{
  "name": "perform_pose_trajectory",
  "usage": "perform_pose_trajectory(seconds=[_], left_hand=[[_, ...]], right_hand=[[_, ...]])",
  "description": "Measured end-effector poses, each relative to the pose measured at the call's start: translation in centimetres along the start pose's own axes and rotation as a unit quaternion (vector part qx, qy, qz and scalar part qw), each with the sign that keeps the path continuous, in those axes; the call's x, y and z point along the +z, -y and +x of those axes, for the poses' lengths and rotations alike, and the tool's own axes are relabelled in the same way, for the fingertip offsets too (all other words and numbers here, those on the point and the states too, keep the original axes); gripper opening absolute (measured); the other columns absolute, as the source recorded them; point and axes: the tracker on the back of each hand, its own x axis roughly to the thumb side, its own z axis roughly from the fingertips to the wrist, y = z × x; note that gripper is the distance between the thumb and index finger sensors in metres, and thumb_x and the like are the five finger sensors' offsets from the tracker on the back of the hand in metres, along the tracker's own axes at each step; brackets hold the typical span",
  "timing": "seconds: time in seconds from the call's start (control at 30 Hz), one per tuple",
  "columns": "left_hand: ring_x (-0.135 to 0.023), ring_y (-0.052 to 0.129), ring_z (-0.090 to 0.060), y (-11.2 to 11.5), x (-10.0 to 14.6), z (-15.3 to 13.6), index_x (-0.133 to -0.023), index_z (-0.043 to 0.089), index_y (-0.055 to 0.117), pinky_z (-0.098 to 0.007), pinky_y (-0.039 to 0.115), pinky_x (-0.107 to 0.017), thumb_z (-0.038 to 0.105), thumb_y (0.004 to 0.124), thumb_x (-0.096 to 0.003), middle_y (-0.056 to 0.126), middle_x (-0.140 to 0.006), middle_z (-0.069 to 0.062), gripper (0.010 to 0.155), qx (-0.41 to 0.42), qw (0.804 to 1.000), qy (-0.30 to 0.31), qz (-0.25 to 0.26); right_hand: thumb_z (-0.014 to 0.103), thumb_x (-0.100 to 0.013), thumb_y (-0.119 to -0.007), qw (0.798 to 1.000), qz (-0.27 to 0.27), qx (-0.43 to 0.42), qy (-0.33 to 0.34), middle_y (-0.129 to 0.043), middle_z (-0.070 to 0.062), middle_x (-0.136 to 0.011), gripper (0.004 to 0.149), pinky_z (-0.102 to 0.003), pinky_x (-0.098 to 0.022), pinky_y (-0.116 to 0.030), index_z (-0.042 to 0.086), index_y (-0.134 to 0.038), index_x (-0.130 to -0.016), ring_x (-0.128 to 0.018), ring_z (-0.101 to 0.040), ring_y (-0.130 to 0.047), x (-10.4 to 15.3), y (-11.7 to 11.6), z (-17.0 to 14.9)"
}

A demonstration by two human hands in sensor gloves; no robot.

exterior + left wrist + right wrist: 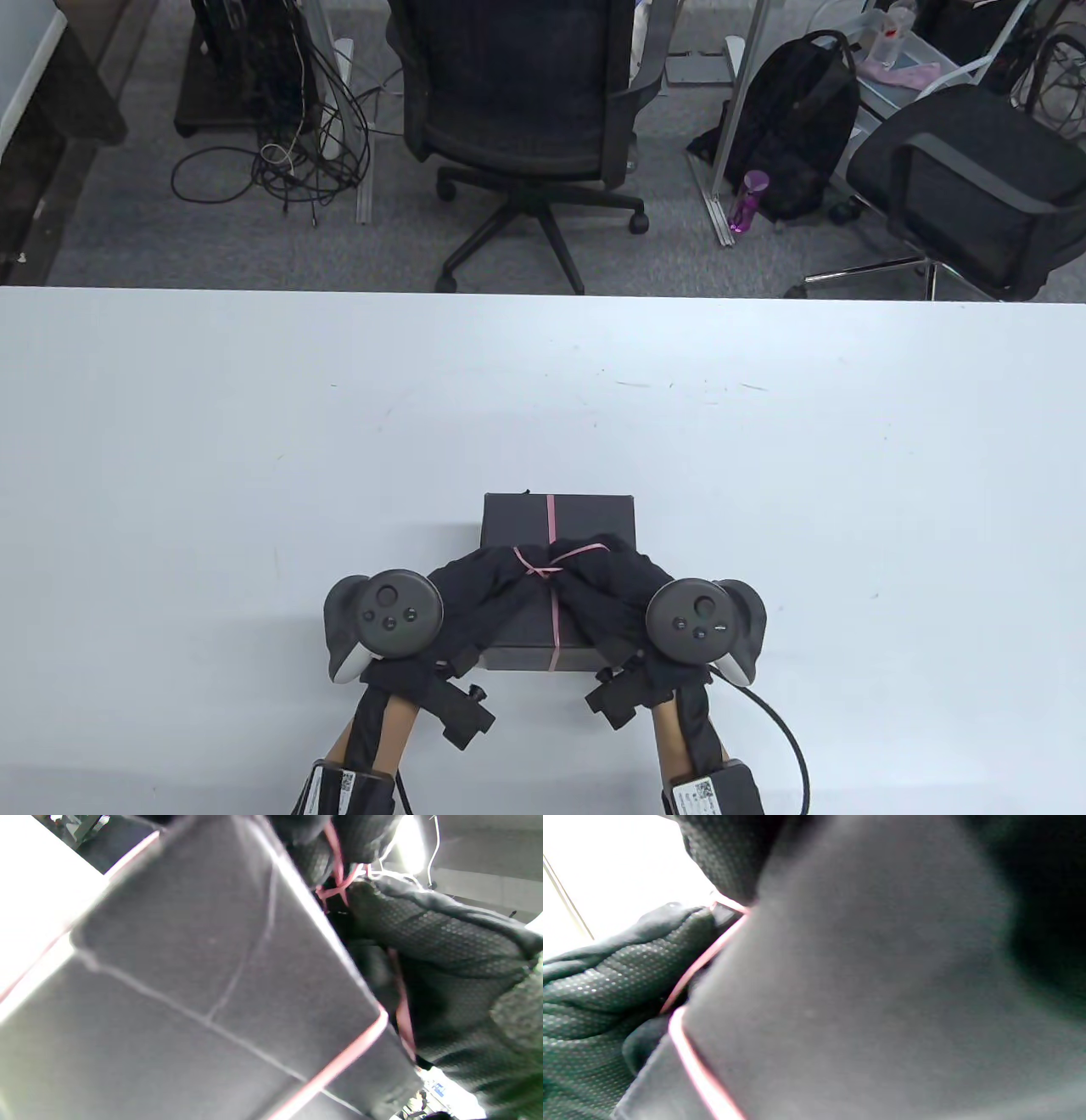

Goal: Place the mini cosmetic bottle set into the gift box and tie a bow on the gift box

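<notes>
A closed black gift box [585, 519] sits on the white table [254, 441] near the front edge, seen close up as a dark box [203, 984] in the left wrist view and as a dark box [882, 984] in the right wrist view. A thin pink ribbon [551, 514] runs over its lid, and the pink ribbon [339, 1065] wraps its edge. Both gloved hands lie over the lid's middle. My left hand [501, 570] pinches the ribbon at the crossing. My right hand [598, 567] pinches a ribbon strand [585, 549] that loops up. The bottles are hidden.
Black office chairs [526, 110] stand beyond the table's far edge, with a backpack [797, 127], a purple bottle [747, 199] and floor cables [288, 153]. The white tabletop stretches wide on both sides of the box.
</notes>
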Motion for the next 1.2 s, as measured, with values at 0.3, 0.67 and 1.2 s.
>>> perform_pose_trajectory(seconds=[0.3, 0.67, 1.2], left_hand=[[-0.048, 0.092, -0.011, -0.2, 0.1, 0.5, -0.096, 0.037, 0.076, -0.037, 0.084, -0.040, 0.047, 0.067, -0.0585, 0.086, -0.086, 0.002, 0.040, 0.013, 1.000, -0.007, -0.021], [-0.065, 0.090, -0.019, -0.6, 0.3, 0.5, -0.095, 0.031, 0.077, -0.045, 0.081, -0.051, 0.045, 0.067, -0.0593, 0.075, -0.099, -0.006, 0.040, -0.001, 1.000, -0.018, -0.008], [-0.080, 0.083, -0.030, -2.5, 0.7, -1.6, -0.080, 0.019, 0.077, -0.053, 0.075, -0.060, 0.050, 0.064, -0.0608, 0.063, -0.107, -0.013, 0.039, 0.074, 0.995, -0.046, 0.045]], right_hand=[[0.027, -0.056, -0.076, 0.998, 0.009, 0.038, -0.049, -0.078, -0.035, -0.088, 0.042, -0.048, -0.043, -0.079, 0.008, -0.086, -0.092, -0.064, -0.037, -0.088, 0.5, 0.8, 2.1], [0.024, -0.057, -0.073, 0.998, 0.016, 0.035, -0.043, -0.053, -0.047, -0.106, 0.043, -0.085, -0.051, -0.042, -0.007, -0.084, -0.084, -0.086, -0.074, -0.040, 0.5, 1.6, 2.2], [0.028, -0.059, -0.076, 0.996, -0.045, 0.023, -0.077, -0.063, -0.044, -0.099, 0.039, -0.084, -0.050, -0.045, -0.008, -0.087, -0.068, -0.084, -0.071, -0.047, 0.8, 3.4, -0.3]])
